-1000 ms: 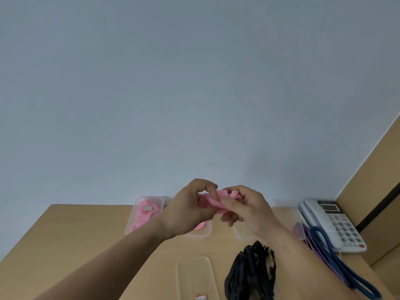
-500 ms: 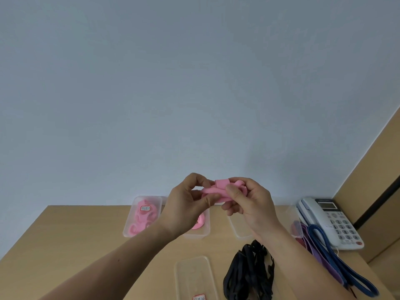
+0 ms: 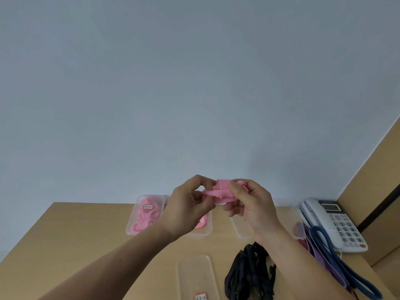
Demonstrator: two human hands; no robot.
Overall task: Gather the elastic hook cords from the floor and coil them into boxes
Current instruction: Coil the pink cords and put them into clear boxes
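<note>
Head view: both hands raised above wooden table (image 3: 65,230), against the pale wall.
Left hand (image 3: 188,206): fingers closed, pinching left end of pink cord (image 3: 218,192).
Right hand (image 3: 251,202): thumb and fingers clamped on the cord's coiled right end.
Pink cord: in the air between both hands, over the far boxes.
Far-left box (image 3: 132,221): holds pink cords.
Black cords (image 3: 249,273): heaped near right.
Phone (image 3: 337,221): far right.
</note>
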